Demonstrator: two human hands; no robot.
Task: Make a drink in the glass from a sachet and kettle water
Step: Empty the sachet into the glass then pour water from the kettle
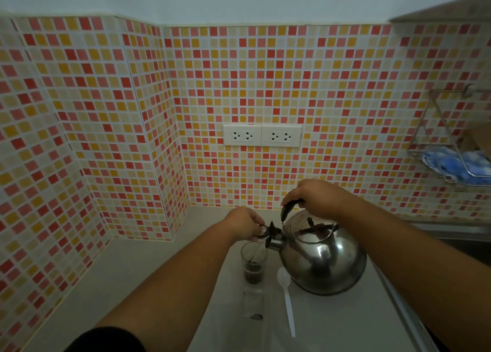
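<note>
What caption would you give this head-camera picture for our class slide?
Right hand tips the steel kettle while the left hand holds its spout cap open, pouring water into the glass.

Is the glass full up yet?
No. The glass holds dark liquid only in its lower part; the upper part is clear, with water streaming in from the kettle.

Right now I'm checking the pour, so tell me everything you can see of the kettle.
The kettle is a rounded, shiny metal one with a dark handle and a lidded top. It is tilted toward the glass, sending a thin stream into it. The right hand grips the handle; the left hand holds the spout cap open. Its base looks close to the counter.
</note>
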